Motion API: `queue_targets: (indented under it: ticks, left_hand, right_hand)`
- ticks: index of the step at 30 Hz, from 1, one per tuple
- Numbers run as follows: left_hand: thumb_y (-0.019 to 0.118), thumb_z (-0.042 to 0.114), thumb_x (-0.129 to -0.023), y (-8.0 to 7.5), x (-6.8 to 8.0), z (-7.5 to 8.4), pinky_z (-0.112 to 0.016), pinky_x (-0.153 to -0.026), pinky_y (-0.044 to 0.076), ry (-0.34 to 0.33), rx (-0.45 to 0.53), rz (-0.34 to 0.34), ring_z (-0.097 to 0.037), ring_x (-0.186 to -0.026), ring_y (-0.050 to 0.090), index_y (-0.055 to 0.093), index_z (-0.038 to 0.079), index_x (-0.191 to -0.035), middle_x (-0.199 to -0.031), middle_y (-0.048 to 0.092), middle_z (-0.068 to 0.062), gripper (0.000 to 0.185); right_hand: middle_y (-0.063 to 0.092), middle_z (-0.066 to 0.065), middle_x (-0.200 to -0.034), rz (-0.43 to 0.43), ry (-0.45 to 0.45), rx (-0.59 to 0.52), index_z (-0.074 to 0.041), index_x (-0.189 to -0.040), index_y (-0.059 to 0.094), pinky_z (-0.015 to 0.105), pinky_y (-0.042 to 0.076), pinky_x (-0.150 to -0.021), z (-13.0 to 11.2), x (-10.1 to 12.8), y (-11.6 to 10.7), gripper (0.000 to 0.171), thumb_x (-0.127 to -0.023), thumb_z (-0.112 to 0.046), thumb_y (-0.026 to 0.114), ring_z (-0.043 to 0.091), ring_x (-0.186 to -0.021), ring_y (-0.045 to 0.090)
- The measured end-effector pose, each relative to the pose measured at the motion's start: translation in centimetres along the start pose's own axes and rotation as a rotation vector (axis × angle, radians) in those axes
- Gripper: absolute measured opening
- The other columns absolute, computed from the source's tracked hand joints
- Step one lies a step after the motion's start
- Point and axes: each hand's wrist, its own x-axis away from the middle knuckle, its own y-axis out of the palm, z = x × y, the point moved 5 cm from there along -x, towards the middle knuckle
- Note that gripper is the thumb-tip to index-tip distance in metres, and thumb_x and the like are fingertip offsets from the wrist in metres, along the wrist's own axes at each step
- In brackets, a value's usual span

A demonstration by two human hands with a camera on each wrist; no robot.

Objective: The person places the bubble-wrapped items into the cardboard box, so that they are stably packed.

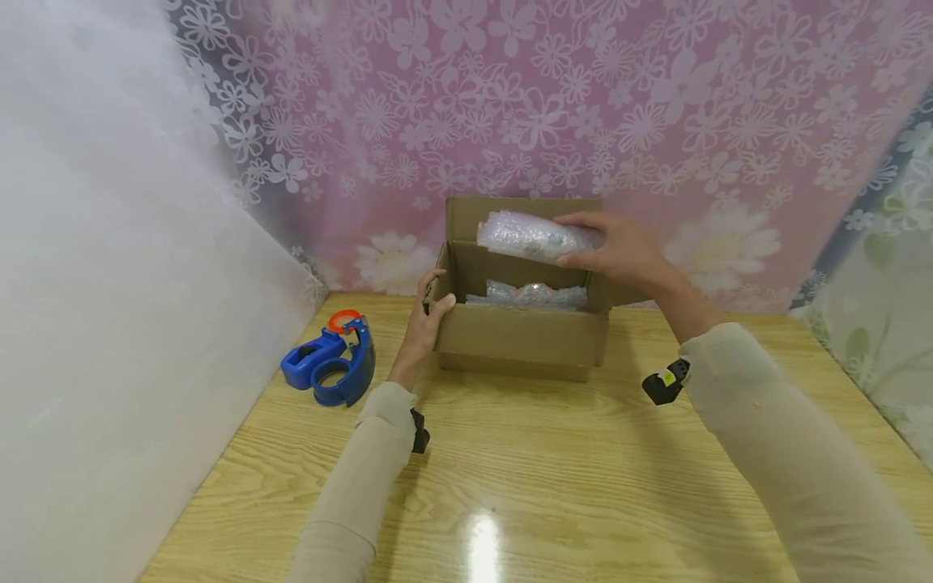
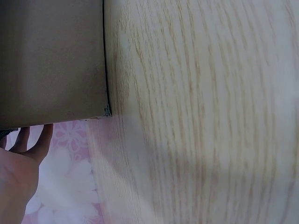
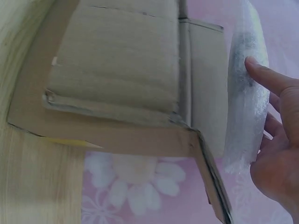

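Note:
An opened cardboard box stands on the table with its flaps folded out. My left hand grips the box's left side, thumb at the front corner and fingers round the side flap. Above the opening, my right hand holds a bubble-wrapped bundle by its right end. In the right wrist view the thumb lies along one face of that bundle and the fingers are behind it; what is inside the wrap is blurred. More bubble-wrapped items lie inside the box.
Left of the box, a blue tape dispenser rests beside another blue holder and an orange ring. A pink floral curtain hangs right behind the box. A white sheet bounds the wooden table at left.

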Motion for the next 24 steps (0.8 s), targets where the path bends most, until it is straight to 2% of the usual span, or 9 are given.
queue_targets:
  ticks: [2,4,9,11,16,21,24]
  left_hand:
    - [0.056,0.043,-0.103,0.1,0.0,-0.1,-0.050,-0.090,0.045,0.010,-0.022,0.010,-0.033,-0.095,0.056,0.035,0.035,-0.157,-0.170,0.013,0.003,0.058]
    - [0.056,0.044,-0.103,0.1,0.0,-0.1,-0.055,-0.096,0.043,0.017,-0.032,0.014,-0.036,-0.108,0.053,0.036,0.037,-0.157,-0.170,0.014,0.003,0.058]
    - [0.056,0.045,-0.102,0.0,0.0,0.0,-0.064,-0.106,0.035,0.022,-0.045,0.020,-0.040,-0.127,0.044,0.037,0.035,-0.157,-0.170,0.015,0.004,0.059]
    - [0.056,0.045,-0.102,0.0,0.0,0.1,-0.064,-0.105,0.037,0.017,-0.044,0.019,-0.041,-0.122,0.047,0.037,0.035,-0.157,-0.170,0.016,0.003,0.059]
    - [0.057,0.044,-0.102,0.0,0.2,0.3,-0.061,-0.098,0.042,-0.014,-0.028,0.000,-0.040,-0.109,0.053,0.036,0.037,-0.157,-0.170,0.016,0.000,0.059]
    - [0.060,0.043,-0.101,-0.2,0.2,0.6,-0.061,-0.100,0.042,-0.035,-0.028,-0.007,-0.039,-0.117,0.052,0.037,0.038,-0.155,-0.170,0.014,-0.002,0.059]
    - [0.062,0.043,-0.101,-0.2,0.2,0.6,-0.062,-0.102,0.042,-0.045,-0.029,-0.018,-0.041,-0.120,0.052,0.038,0.039,-0.155,-0.170,0.014,-0.004,0.059]
  right_hand:
    - [0.054,0.012,-0.154,-0.021,0.011,0.046,-0.022,-0.148,0.060,0.060,0.033,-0.115,0.0,-0.2,0.7,0.066,-0.089,-0.039,0.083,0.038,-0.144,0.044]
    - [0.053,0.010,-0.154,-0.045,0.030,0.087,-0.026,-0.149,0.059,0.060,0.036,-0.112,0.1,-0.3,1.4,0.066,-0.089,-0.044,0.082,0.038,-0.142,0.046]
    - [0.051,0.011,-0.156,-0.092,0.043,0.045,-0.025,-0.150,0.058,0.059,0.035,-0.114,0.5,-0.5,3.3,0.066,-0.090,-0.041,0.082,0.036,-0.144,0.044]
    - [0.050,0.014,-0.156,-0.106,0.031,0.006,-0.019,-0.150,0.057,0.059,0.031,-0.117,0.6,-0.8,4.0,0.065,-0.091,-0.034,0.082,0.037,-0.147,0.040]
    - [0.049,0.017,-0.156,-0.122,0.000,0.010,-0.013,-0.150,0.056,0.059,0.029,-0.118,0.9,-1.3,5.5,0.065,-0.092,-0.024,0.082,0.040,-0.147,0.038]
    - [0.049,0.016,-0.157,-0.107,-0.024,0.049,-0.012,-0.151,0.055,0.060,0.030,-0.118,0.8,-1.6,6.5,0.066,-0.092,-0.024,0.082,0.041,-0.147,0.038]
    - [0.049,0.015,-0.157,-0.095,-0.041,0.088,-0.011,-0.151,0.055,0.061,0.025,-0.119,0.8,-1.6,7.0,0.066,-0.092,-0.024,0.082,0.042,-0.146,0.037]
